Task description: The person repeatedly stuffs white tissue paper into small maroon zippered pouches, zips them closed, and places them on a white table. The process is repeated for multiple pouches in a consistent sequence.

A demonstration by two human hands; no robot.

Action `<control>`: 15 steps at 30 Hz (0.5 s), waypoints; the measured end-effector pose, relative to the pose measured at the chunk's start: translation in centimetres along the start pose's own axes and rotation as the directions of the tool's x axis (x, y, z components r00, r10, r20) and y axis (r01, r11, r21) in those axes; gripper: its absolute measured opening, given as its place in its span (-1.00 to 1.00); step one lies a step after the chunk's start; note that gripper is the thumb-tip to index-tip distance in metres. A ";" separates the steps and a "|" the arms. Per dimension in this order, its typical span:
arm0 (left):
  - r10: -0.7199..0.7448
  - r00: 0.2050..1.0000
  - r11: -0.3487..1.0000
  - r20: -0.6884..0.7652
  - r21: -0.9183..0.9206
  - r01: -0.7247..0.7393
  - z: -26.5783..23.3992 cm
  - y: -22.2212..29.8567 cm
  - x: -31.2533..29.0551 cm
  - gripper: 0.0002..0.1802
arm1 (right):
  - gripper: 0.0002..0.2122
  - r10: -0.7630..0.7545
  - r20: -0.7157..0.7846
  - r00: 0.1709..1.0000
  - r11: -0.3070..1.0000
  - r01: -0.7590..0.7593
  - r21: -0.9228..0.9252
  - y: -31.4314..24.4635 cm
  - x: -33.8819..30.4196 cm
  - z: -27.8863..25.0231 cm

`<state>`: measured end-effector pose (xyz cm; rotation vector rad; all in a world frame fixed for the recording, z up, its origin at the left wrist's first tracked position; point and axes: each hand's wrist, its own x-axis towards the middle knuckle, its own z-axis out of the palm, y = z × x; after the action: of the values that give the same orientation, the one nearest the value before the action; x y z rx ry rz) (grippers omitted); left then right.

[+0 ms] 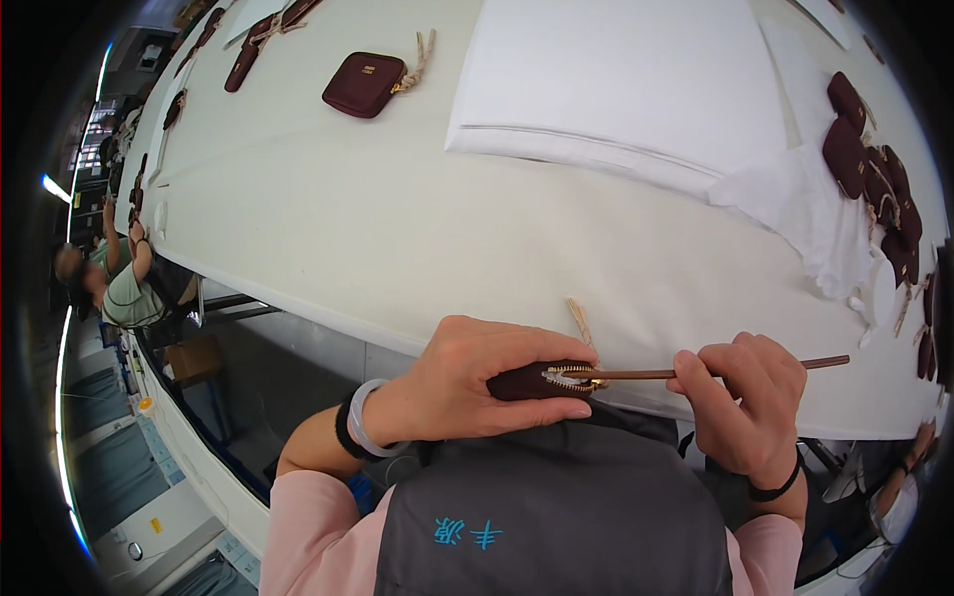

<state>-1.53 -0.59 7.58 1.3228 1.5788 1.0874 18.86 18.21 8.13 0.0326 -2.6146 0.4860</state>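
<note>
My left hand (465,372) is closed around a small dark maroon zip pouch (519,383), thumb and fingers on its two sides. The pouch's gold zipper is partly undone at its right end, showing something whitish inside. A thin brown stick (636,375) is pinched in my right hand (740,392); its left tip reaches into the zipper gap, and its other end juts out past my knuckles. A beige cord tassel (579,320) sticks up from behind the zipper end. Both hands are over the table's near edge, just above my grey apron.
Another maroon pouch with a beige cord (365,84) lies on the cream table (328,214). White sheets (616,89) cover the far middle. Several maroon pouches (847,157) are heaped at the right beside crumpled white tissue (810,223). A person (129,283) works at the left.
</note>
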 end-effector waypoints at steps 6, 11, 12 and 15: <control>-0.104 0.993 0.988 0.049 -0.107 0.109 0.1 0.8 -0.2 -0.59 | -0.80 0.017 0.020 1.000 1.000 -0.018 0.018 -0.6 -0.5 -0.3; -0.126 0.990 0.987 0.060 -0.097 0.131 0.2 1.0 -0.3 -0.60 | -0.83 -0.009 0.018 1.000 0.999 0.010 -0.047 -1.2 -0.6 -0.3; -0.127 0.990 0.987 0.061 -0.089 0.132 0.2 1.0 -0.3 -0.60 | -0.84 -0.011 0.017 1.000 0.998 0.012 -0.055 -1.3 -0.6 -0.4; -0.124 0.990 0.990 0.071 -0.060 0.128 0.2 1.2 -0.2 -0.60 | -0.86 0.001 0.014 1.000 0.999 -0.001 -0.053 -1.5 -0.8 -0.4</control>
<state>-0.93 -0.65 8.71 1.1882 1.5438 0.9980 19.93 16.86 8.58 0.0175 -2.6402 0.4182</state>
